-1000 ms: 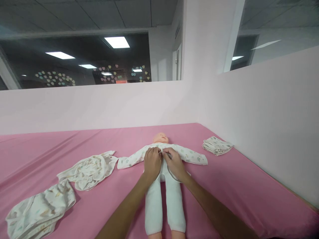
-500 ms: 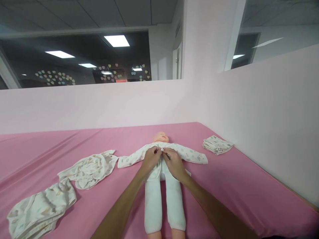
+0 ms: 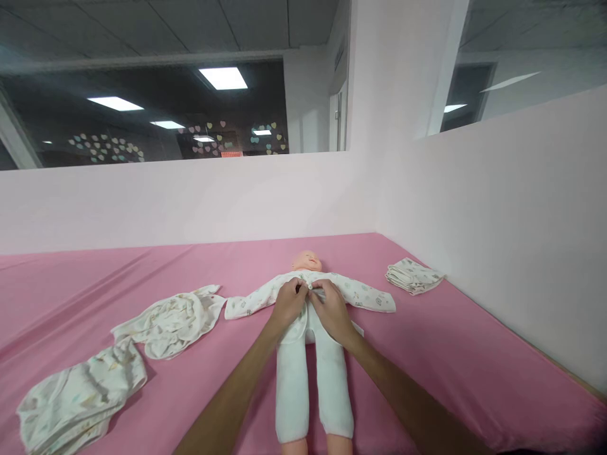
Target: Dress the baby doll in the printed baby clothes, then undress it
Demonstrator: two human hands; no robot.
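A baby doll lies on its back, head away from me, in a white patterned top with sleeves spread wide and pale trousers. Over the doll's chest, my left hand and my right hand meet almost fingertip to fingertip. Both pinch the front of the top, where a small white bit of cloth or tie shows between the fingers. The bare lower legs of the doll reach the bottom edge of the view.
Crumpled patterned cloth and a folded patterned garment lie at the left. A folded cloth is at the right, near the wall. Everything rests on a pink sheet.
The fingers of my right hand have shifted slightly at the chest of the top. My left hand has barely moved, and the doll lies as before.
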